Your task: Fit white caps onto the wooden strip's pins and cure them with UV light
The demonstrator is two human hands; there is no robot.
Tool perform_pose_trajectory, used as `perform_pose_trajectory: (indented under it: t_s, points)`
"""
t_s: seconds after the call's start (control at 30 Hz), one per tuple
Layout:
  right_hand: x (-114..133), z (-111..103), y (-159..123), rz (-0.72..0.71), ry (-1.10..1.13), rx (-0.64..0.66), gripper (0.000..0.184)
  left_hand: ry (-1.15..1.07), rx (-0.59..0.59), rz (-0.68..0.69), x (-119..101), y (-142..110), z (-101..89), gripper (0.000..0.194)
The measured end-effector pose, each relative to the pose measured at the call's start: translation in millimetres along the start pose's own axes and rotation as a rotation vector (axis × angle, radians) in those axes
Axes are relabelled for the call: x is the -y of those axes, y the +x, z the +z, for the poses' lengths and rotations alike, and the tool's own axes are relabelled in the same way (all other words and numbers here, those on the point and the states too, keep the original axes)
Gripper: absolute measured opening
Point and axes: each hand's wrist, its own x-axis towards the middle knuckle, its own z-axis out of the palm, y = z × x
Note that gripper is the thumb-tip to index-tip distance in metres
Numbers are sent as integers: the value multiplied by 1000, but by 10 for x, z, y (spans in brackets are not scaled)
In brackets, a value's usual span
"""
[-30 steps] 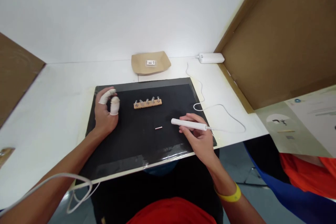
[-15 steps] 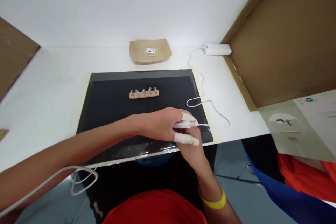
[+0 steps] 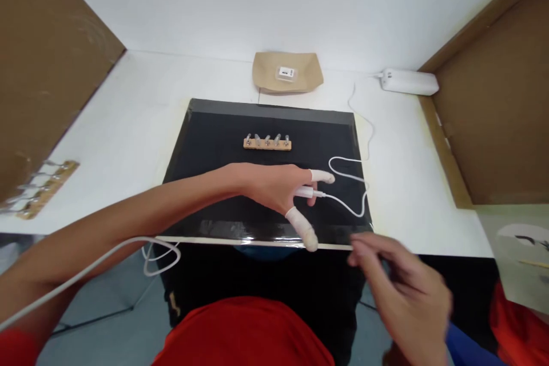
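Note:
My left hand (image 3: 274, 186) is over the front part of the black mat (image 3: 214, 151). White finger cots cover its thumb and index finger, which are spread apart. A slim white device (image 3: 305, 191) with a cord lies in its grip; the other fingers are mostly hidden. My right hand (image 3: 405, 294), slightly blurred, is in front of the mat's right front corner. Its thumb and index fingertips are pinched together; anything between them is too small to make out. Beyond my left hand, a small wooden strip (image 3: 267, 145) with several clear-capped metal pegs lies on the mat.
A brown paper tray (image 3: 261, 77) holding a small labelled clear case (image 3: 286, 73) stands at the back. A white power bank (image 3: 409, 81) sits back right, its thin cable (image 3: 343, 158) looping across the mat. Another pegged wooden strip (image 3: 47, 190) is at left. Cardboard walls flank the table.
My right hand has come away from my left and moved right, toward me. My left thumb and index finger have spread apart. The view has turned left, bringing the second wooden strip into sight.

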Motion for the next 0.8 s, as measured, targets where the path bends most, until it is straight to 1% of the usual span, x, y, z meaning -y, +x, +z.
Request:
perform_pose_trajectory:
  t_s: [0.03, 0.07, 0.1, 0.17, 0.23, 0.3, 0.37, 0.43, 0.53, 0.6, 0.67, 0.73, 0.8]
  points:
    - [0, -60, 58, -66, -101, -99, 12, 35, 0, 0, -2, -21, 1, 132]
    - [-4, -92, 135, -134, -203, -104, 16, 65, -6, -4, -16, -41, 8, 137]
    - [-14, -98, 223, -231, -289, -79, 22, 88, -13, -10, -40, -58, 20, 139]
    - [-45, -44, 396, -353, -395, 61, 34, 112, -36, -23, -107, -86, 55, 135]
    - [-79, 52, 524, -437, -417, 191, 38, 100, -59, -37, -174, -105, 96, 125]
    - [-103, 128, 588, -481, -406, 272, 39, 70, -70, -58, -217, -115, 139, 116]
    - [-119, 149, 608, -493, -391, 320, 39, 60, -84, -80, -225, -107, 189, 108]
    - [-143, 116, 615, -463, -373, 364, 36, 73, -99, -75, -202, -72, 252, 99]
    - [-234, 23, 637, -392, -373, 438, 34, 85, -60, -50, -141, 29, 365, 82]
    - [-332, -36, 654, -368, -394, 507, 33, 79, -58, -23, -100, 110, 435, 83]
    - [-440, -84, 662, -368, -401, 579, 30, 47, -44, -2, -68, 181, 489, 90]
    - [-534, -125, 654, -371, -399, 620, 28, -1, 2, 10, -43, 232, 525, 93]
    - [-599, -158, 634, -363, -396, 630, 30, -50, 61, 30, -24, 263, 550, 95]
